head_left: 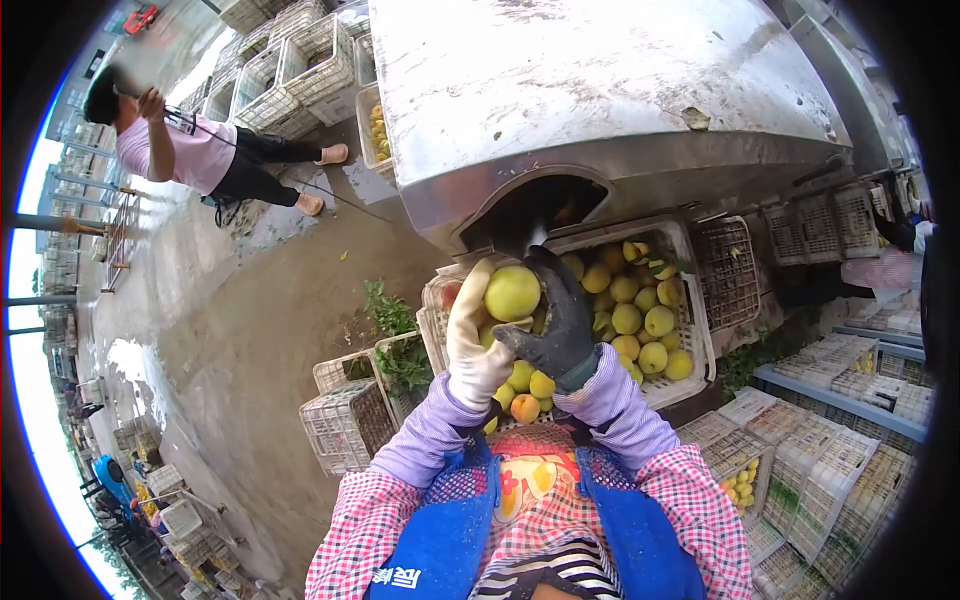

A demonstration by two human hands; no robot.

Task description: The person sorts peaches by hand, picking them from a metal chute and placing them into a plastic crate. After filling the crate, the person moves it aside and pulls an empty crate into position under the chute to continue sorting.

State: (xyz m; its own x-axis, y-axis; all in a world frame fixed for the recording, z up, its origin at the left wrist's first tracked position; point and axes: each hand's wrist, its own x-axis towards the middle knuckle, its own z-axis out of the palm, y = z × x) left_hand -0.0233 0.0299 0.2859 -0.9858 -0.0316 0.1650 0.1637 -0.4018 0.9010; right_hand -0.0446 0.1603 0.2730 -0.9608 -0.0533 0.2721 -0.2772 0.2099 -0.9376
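Observation:
In front of my chest, both gloved hands hold a yellow-green peach. My left hand, in a whitish glove, curls around its left side. My right hand, in a dark, dirty glove, closes on its right side, with the thumb reaching toward the left glove. Beneath the hands, a white plastic crate holds many loose peaches. An orange-tinted peach lies at its near side. The hands hide part of the fruit below.
A metal machine with a dark arched opening stands just beyond the crate. Stacked crates are at left, with green leaves beside them. More crates stand at right. Another person is on the wet floor.

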